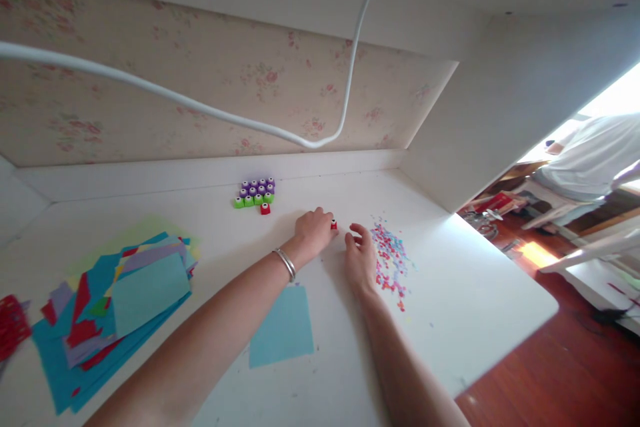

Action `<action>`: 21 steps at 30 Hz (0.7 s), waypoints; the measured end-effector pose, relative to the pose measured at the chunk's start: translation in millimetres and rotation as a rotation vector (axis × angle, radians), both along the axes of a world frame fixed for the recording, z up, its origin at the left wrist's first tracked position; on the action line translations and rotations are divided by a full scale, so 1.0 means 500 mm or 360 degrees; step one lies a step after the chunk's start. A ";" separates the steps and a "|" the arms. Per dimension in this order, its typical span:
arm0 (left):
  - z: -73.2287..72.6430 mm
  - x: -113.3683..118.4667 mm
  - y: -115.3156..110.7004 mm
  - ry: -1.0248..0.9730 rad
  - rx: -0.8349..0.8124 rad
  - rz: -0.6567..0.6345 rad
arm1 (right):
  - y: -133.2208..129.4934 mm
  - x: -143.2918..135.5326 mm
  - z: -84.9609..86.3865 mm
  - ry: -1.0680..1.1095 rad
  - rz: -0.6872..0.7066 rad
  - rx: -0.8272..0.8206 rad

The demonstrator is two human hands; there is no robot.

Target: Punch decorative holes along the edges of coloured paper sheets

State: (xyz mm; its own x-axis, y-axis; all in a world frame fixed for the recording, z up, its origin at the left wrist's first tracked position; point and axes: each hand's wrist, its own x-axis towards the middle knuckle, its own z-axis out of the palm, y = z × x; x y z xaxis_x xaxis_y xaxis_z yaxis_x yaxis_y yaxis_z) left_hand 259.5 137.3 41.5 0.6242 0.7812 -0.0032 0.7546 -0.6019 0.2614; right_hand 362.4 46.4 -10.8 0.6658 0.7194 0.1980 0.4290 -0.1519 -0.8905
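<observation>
My left hand (pixel 314 232), with a silver bracelet on its wrist, is closed round a small red punch (pixel 334 224) with a white and black top. Just to its right, my right hand (pixel 361 253) holds nothing, its fingers apart and curved. Another red punch (pixel 265 209) stands on the white table (pixel 225 233), in front of a row of green punches (pixel 249 201) and rows of purple punches (pixel 253 188). Small coloured paper bits (pixel 390 253) lie scattered beside my right hand. A light blue paper square (pixel 283 330) lies below my left forearm.
Stacked coloured paper sheets (pixel 150 293) lie at the left, with a red piece (pixel 13 327) at the far left edge. A white cable (pixel 225 117) hangs across the view. Beyond the table's right edge, a person in a light top (pixel 595 157) sits.
</observation>
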 end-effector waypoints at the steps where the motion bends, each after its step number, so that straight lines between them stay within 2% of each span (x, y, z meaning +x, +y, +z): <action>1: 0.002 0.005 -0.002 0.0021 0.0001 -0.0004 | 0.000 0.000 0.003 0.0025 -0.0002 -0.0015; 7: 0.010 0.016 -0.003 0.0118 -0.0016 -0.0001 | 0.000 -0.002 0.006 0.0058 0.0023 -0.0028; 14: 0.002 0.016 0.008 0.0131 -0.0012 0.0043 | 0.004 0.002 -0.005 0.0077 0.0034 0.0003; 21: -0.009 0.042 -0.002 0.0079 0.0102 0.0148 | 0.005 -0.001 -0.004 0.0147 -0.0001 0.0054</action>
